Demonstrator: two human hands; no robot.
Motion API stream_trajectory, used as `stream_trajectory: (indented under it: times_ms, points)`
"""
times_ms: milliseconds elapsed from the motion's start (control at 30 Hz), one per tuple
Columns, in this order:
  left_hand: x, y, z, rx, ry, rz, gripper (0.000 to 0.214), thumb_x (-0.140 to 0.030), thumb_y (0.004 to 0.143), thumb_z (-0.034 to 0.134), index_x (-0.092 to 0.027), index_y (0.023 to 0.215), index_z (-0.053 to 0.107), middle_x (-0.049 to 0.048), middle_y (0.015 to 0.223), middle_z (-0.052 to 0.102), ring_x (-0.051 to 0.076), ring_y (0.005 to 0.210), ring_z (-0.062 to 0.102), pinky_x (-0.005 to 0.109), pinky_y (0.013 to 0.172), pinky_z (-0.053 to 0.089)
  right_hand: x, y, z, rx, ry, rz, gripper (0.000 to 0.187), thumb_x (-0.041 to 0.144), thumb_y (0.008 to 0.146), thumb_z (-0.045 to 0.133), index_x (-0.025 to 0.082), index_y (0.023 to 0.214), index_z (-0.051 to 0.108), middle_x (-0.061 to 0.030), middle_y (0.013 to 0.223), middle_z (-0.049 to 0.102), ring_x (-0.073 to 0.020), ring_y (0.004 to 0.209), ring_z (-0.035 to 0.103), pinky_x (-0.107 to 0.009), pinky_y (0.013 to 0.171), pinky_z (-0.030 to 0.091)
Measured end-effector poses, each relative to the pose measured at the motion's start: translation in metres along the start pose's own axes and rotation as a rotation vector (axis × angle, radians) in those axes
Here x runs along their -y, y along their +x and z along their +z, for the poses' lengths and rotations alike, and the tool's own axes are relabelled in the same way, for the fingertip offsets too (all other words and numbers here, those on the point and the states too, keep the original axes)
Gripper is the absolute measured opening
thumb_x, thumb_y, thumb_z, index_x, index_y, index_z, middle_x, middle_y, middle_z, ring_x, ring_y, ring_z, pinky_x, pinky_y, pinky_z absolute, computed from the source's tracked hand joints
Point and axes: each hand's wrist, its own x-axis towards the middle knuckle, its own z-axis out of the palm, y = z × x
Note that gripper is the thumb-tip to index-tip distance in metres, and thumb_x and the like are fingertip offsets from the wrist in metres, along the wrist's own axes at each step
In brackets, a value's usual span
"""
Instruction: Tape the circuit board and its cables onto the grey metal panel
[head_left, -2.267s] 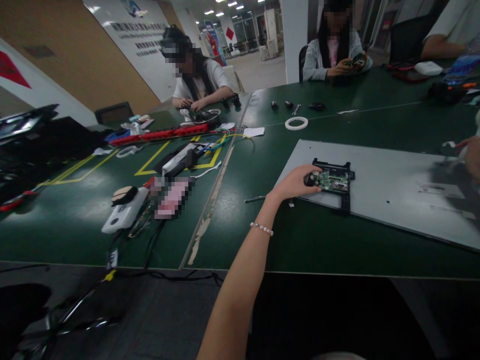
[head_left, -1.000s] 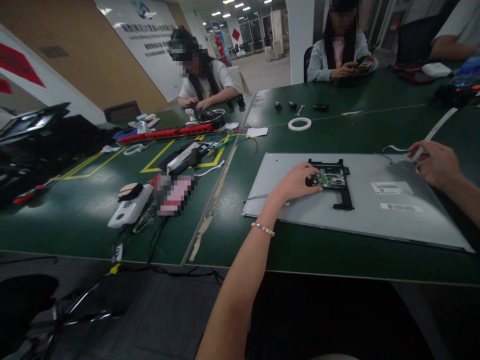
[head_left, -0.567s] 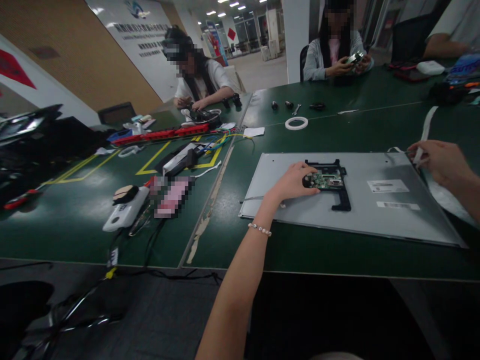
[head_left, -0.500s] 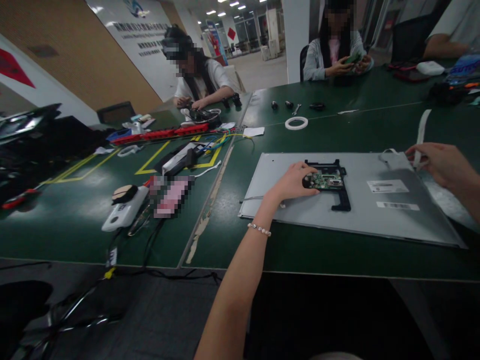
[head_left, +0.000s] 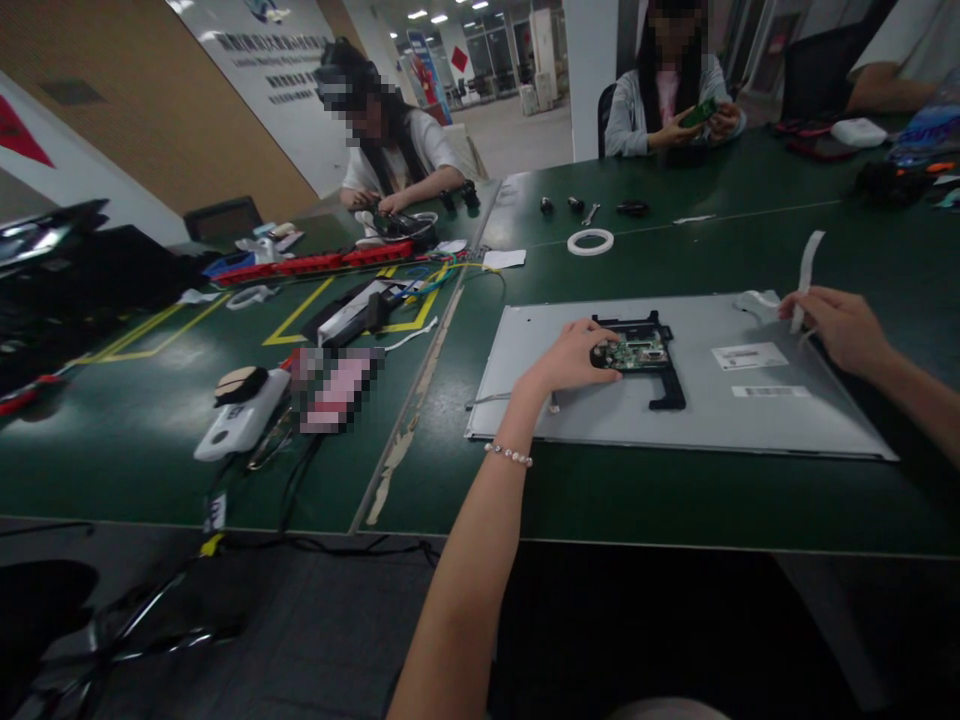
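Observation:
A flat grey metal panel (head_left: 615, 418), like the back of a display, lies on the green table with two white labels on it. On the panel is a green circuit board (head_left: 639, 353) with a black plastic bracket (head_left: 667, 398) around it. My left hand (head_left: 571, 357) grips the board's left end, thumb along the near side and fingers over the far side. Beyond the panel's far right corner, my right hand (head_left: 841, 325) pinches a white strip (head_left: 808, 262) that stands upright. Another white ribbon-like piece (head_left: 754, 300) curls at the panel's far edge beside those fingers.
A roll of white tape (head_left: 590, 242) and a small wrench (head_left: 592, 214) lie beyond the panel. To the left are a white power bank-like device (head_left: 240, 420), a blurred pink item (head_left: 337, 390) and red power strips (head_left: 315, 262). Two people sit across the table, their hands on items.
The panel's right side has shifted left and away from the table's front edge. My right hand has moved left with the white strip. My left hand keeps its grip on the board.

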Motion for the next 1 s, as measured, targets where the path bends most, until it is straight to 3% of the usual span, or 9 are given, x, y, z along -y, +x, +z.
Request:
stream_trajectory:
  times_ms: [100, 233, 400, 733, 1000]
  points:
    - [-0.001, 0.000, 0.001, -0.001, 0.000, -0.013, 0.054, -0.041, 0.071, 0.069, -0.022, 0.121, 0.058, 0.0091, 0.118, 0.050, 0.030, 0.117, 0.043, 0.048, 0.104, 0.037, -0.002, 0.004, 0.002, 0.046, -0.289, -0.192, 0.029, 0.034, 0.090, 0.042, 0.017, 0.086, 0.065, -0.0042, 0.087, 0.060, -0.0125, 0.075, 0.051, -0.026, 0.072, 0.036]
    - [-0.003, 0.000, 0.000, 0.000, -0.008, -0.030, 0.054, -0.041, 0.071, 0.069, -0.023, 0.120, 0.058, 0.0088, 0.118, 0.049, 0.030, 0.117, 0.042, 0.048, 0.104, 0.037, -0.006, 0.010, 0.011, 0.105, -0.457, -0.411, 0.032, 0.032, 0.092, 0.036, 0.016, 0.084, 0.063, -0.0077, 0.090, 0.058, -0.0157, 0.086, 0.052, -0.027, 0.079, 0.036]
    - [-0.006, 0.001, 0.001, 0.016, 0.023, -0.035, 0.053, -0.043, 0.072, 0.067, -0.023, 0.121, 0.057, 0.0079, 0.118, 0.049, 0.028, 0.118, 0.042, 0.046, 0.106, 0.034, -0.008, 0.012, 0.018, 0.107, -0.597, -0.525, 0.033, 0.030, 0.093, 0.030, 0.015, 0.084, 0.057, -0.0118, 0.088, 0.054, -0.0186, 0.089, 0.048, -0.029, 0.083, 0.035]
    - [-0.009, 0.004, 0.015, -0.002, -0.013, -0.006, 0.054, -0.047, 0.074, 0.066, -0.026, 0.123, 0.054, 0.0079, 0.121, 0.045, 0.029, 0.121, 0.039, 0.048, 0.106, 0.034, -0.001, 0.006, 0.014, 0.124, -0.568, -0.459, 0.027, 0.025, 0.095, 0.036, 0.015, 0.090, 0.061, -0.0107, 0.091, 0.056, -0.0157, 0.089, 0.049, -0.026, 0.082, 0.033]
    - [-0.013, 0.003, 0.018, 0.032, -0.087, -0.054, 0.060, -0.048, 0.072, 0.068, -0.025, 0.125, 0.049, 0.0119, 0.144, 0.026, 0.035, 0.136, 0.028, 0.052, 0.111, 0.030, 0.011, -0.002, 0.008, 0.061, -0.390, -0.294, 0.022, 0.020, 0.095, 0.038, 0.016, 0.093, 0.060, -0.0049, 0.088, 0.062, -0.0101, 0.086, 0.054, -0.021, 0.081, 0.034]
